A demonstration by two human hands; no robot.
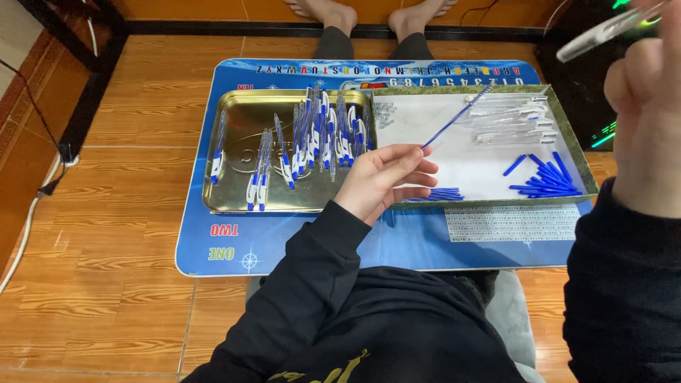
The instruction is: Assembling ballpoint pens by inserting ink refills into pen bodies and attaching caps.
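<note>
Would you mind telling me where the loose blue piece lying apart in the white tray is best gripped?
Probably pinch the blue piece across its middle, coming from above. It lies flat and slanted on the white tray, apart from the blue pile, so both long sides are free.

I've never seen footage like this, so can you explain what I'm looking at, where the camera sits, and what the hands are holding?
The camera sits on a person's head, looking down at their own bare hands. No machine is involved. The left hand pinches a thin blue refill. The right hand, raised close to the camera, holds a clear pen barrel. On the blue lap table, a gold tray holds finished blue and white pens. A white tray holds clear barrels and small blue parts.
</note>
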